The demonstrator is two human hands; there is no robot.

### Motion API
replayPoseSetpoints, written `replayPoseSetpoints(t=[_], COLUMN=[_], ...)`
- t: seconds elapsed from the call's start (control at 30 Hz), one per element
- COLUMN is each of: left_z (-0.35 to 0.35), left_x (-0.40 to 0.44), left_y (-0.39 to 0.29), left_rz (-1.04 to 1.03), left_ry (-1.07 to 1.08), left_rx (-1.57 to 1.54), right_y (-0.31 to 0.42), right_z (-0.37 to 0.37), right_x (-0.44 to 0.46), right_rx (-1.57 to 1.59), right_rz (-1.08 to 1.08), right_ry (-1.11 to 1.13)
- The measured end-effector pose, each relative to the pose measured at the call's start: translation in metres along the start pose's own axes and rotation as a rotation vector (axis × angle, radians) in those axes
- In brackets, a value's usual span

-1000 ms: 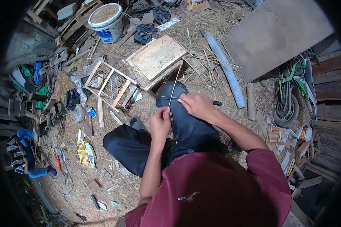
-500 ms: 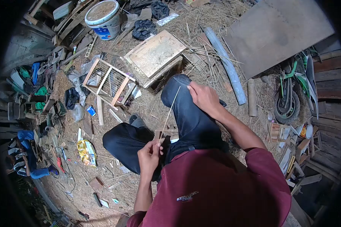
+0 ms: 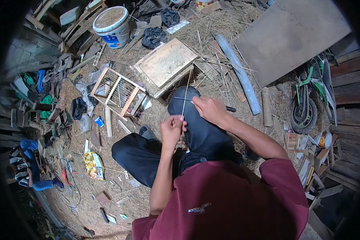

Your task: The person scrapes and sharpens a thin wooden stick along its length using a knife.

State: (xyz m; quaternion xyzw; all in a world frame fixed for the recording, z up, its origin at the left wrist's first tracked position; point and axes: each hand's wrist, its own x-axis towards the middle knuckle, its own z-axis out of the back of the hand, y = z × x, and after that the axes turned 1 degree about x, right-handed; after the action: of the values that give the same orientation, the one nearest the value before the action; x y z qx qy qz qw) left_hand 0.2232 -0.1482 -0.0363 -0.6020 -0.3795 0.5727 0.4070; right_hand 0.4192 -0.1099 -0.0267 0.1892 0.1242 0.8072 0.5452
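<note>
Our left hand (image 3: 171, 129) pinches a thin strip (image 3: 187, 86) while our right hand (image 3: 210, 109) grips a knife (image 3: 231, 109), blade crossing it.

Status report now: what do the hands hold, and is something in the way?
Left hand closed on thin stick. Right hand gripping knife, blade across stick at raised knee. Wooden box close to stick's far end; contact unclear.
</note>
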Motion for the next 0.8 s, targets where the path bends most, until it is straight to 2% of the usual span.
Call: replayPoseSetpoints(t=[0.1,0.17,0.23,0.3,0.33,0.4,0.5,0.63,0.8], left_z=[0.023,0.047,0.067,0.075,0.075,0.061,0.029,-0.013,-0.007], left_x=[-0.035,-0.064,-0.110,-0.123,-0.125,-0.110,-0.063,0.003,0.011], left_y=[0.009,0.022,0.015,0.015,0.014,0.008,0.001,-0.009,0.005], left_rz=[0.115,0.135,0.212,0.195,0.188,0.139,0.069,-0.054,-0.064], left_ry=[0.056,0.089,0.018,-0.019,-0.041,-0.058,-0.042,-0.079,-0.030], left_rx=[0.063,0.088,0.123,0.099,0.075,0.013,-0.044,0.097,0.100], right_y=[-0.005,-0.010,-0.013,-0.015,-0.017,-0.017,-0.002,0.002,-0.009], right_z=[0.006,0.003,0.001,0.006,0.006,0.004,0.014,0.014,0.008], right_x=[0.003,0.000,-0.004,-0.002,-0.004,-0.006,-0.009,-0.015,-0.014], right_rx=[-0.007,0.025,0.047,0.047,0.086,0.166,0.158,0.062,0.084], right_rz=[-0.051,-0.070,-0.118,-0.186,-0.163,-0.109,-0.036,0.083,0.084], right_ry=[0.011,-0.063,-0.072,-0.035,-0.088,-0.193,-0.134,0.178,0.157])
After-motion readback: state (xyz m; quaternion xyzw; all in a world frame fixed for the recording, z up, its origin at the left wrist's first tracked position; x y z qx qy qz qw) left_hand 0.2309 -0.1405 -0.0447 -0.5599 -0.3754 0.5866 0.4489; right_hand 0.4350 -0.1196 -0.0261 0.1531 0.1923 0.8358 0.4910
